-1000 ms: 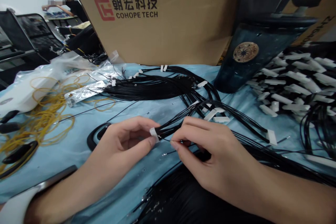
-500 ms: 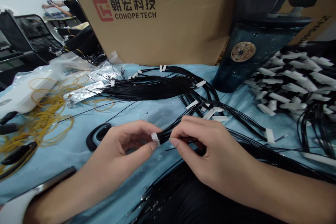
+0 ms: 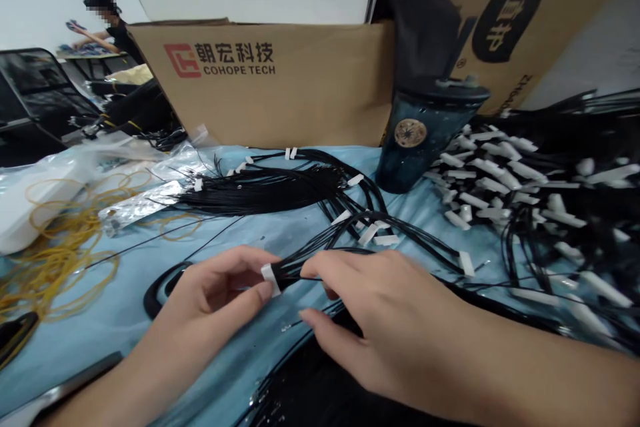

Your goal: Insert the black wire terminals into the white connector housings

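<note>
Right up close, a heap of black wires point(image 3: 310, 387) fans across the blue-covered surface point(image 3: 250, 233). Centre stage, the left hand point(image 3: 210, 303) pinches a white connector point(image 3: 271, 279); just right, the right hand point(image 3: 385, 313) has thumb and forefinger apart, forefinger at the connector's wires. There's bare blue ahead of the left hand, but yellow rubber bands point(image 3: 60, 267) crowd the left and white-ended wires point(image 3: 475, 200) pack the right! A carton point(image 3: 320, 100) reading "COHOPE TECH" walls the far side, a tumbler point(image 3: 410, 163) by its right edge; far right, another carton point(image 3: 565, 20) shows 植护. Far left, a person point(image 3: 123, 40).
</note>
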A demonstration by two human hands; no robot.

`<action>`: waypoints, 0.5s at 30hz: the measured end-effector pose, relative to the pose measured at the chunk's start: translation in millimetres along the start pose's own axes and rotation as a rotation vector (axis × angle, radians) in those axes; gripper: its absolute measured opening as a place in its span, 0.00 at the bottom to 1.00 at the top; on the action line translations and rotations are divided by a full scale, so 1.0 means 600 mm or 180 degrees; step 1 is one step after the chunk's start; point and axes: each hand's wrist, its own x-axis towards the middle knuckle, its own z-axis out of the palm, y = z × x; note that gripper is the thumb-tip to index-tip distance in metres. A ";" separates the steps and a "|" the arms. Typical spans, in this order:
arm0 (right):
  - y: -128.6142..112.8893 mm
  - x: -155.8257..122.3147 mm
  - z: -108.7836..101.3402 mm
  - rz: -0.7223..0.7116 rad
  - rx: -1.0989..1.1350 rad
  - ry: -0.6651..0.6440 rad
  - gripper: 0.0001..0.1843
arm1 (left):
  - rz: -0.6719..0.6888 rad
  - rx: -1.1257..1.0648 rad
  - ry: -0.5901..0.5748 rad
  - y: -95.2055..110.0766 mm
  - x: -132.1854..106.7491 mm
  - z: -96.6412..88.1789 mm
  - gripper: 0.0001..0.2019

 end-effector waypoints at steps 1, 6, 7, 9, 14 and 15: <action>-0.006 -0.001 -0.008 -0.0039 -0.0136 -0.0046 0.06 | -0.0095 -0.0077 0.0010 0.001 0.001 -0.003 0.07; -0.033 -0.013 -0.032 -0.0562 -0.0758 -0.0075 0.09 | -0.0120 -0.0185 0.0139 0.008 0.003 -0.015 0.10; -0.035 -0.015 -0.037 -0.0587 -0.0867 -0.0031 0.08 | -0.0060 -0.0167 0.0147 0.010 0.002 -0.016 0.09; -0.033 -0.013 -0.048 -0.0406 -0.1025 0.0267 0.08 | 0.0044 -0.0167 0.0138 0.016 -0.001 -0.018 0.07; 0.023 0.018 -0.072 0.0634 -0.0243 -0.0168 0.36 | 0.0024 -0.0463 0.0202 0.041 -0.016 -0.023 0.07; 0.041 0.026 -0.076 0.0830 0.0079 -0.0496 0.35 | -0.0032 -0.0523 0.0298 0.048 -0.020 -0.025 0.09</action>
